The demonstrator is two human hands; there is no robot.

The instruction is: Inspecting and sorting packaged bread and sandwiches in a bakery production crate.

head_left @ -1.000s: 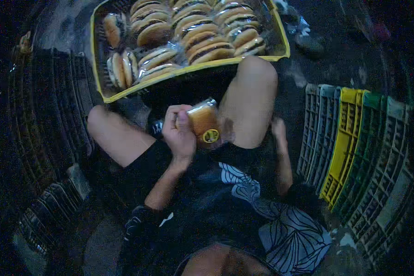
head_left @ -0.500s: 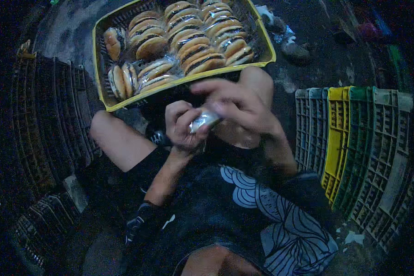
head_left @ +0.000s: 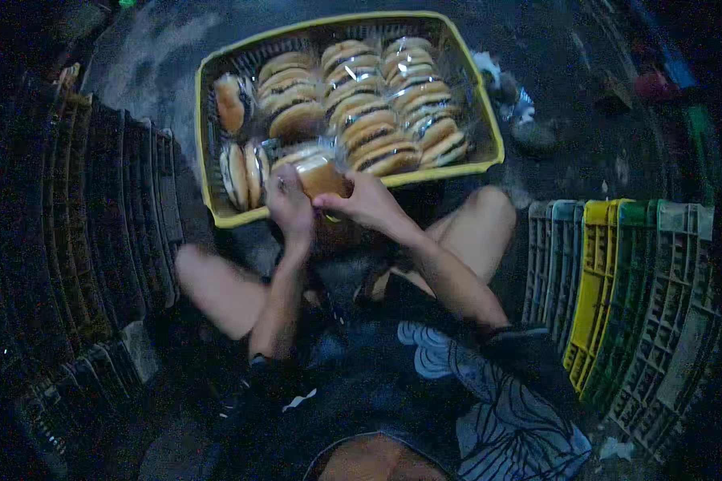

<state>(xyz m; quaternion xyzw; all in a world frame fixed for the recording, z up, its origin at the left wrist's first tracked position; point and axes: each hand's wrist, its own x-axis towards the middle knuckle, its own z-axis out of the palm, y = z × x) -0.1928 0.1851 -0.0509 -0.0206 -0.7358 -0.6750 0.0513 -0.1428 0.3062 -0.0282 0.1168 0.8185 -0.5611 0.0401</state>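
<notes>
Between my two hands, over the near edge of a yellow-rimmed crate (head_left: 201, 136), is a brown bun (head_left: 322, 178) with a shine like clear plastic wrap. My left hand (head_left: 291, 200) closes on its left side, slightly blurred. My right hand (head_left: 371, 207) grips its right side, thumb on the near face. Rows of plastic-wrapped filled buns (head_left: 371, 136) stand on edge in the crate. Beside my left hand, two more wrapped buns (head_left: 245, 175) lean together, and a single wrapped bun (head_left: 231, 108) lies behind them.
Stacked crates in grey, yellow (head_left: 592, 280) and green stand to my right. Dark crates (head_left: 104, 216) line my left side. White and silvery scraps (head_left: 505, 92) lie on the dark floor beyond the crate's right side. My bent knees flank the crate's near edge.
Both hands have moved forward from above my lap to the crate. Earlier my left hand clutched something shiny while my right moved beside it; now both grip a bun. The view has shifted.
</notes>
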